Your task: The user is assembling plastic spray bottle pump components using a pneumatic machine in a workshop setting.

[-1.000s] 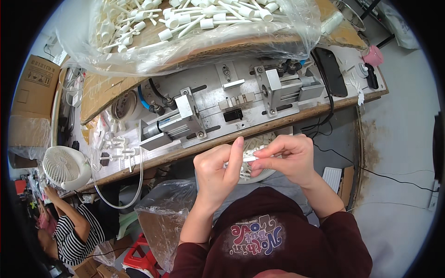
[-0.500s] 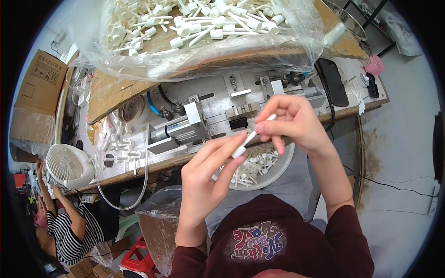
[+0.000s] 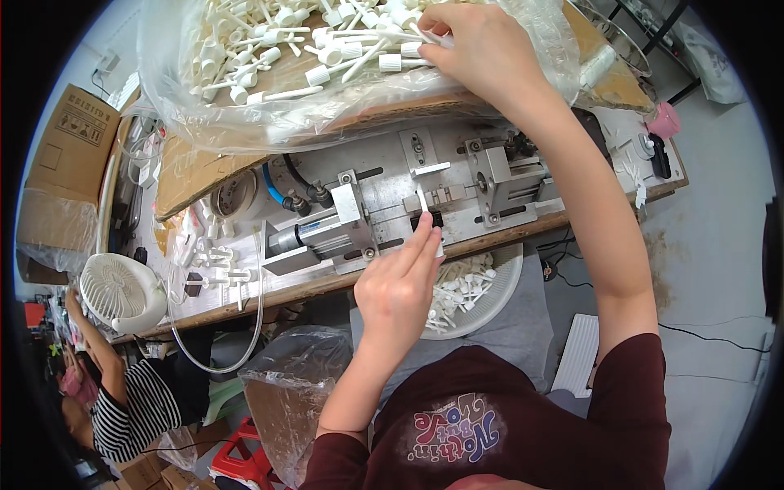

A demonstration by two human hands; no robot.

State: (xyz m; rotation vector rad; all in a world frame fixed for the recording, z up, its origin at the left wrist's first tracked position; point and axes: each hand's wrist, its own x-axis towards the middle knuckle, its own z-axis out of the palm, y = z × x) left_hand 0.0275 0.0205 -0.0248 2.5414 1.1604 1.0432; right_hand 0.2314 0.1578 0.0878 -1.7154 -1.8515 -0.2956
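The left hand [image 3: 398,294], its fingers pressed together, holds a stick [image 3: 422,198] at the middle block [image 3: 447,194], right of the left cylinder [image 3: 318,233]. The right hand [image 3: 486,49] is at the far pile [image 3: 343,51], fingers curled; whether they pinch anything, I cannot tell. A basin [image 3: 512,294] sits near.

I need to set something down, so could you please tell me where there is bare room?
Bare floor lies between the bench and black cable at right; a small metal patch separates the left cylinder from the middle block. White parts crowd the bench's left end.
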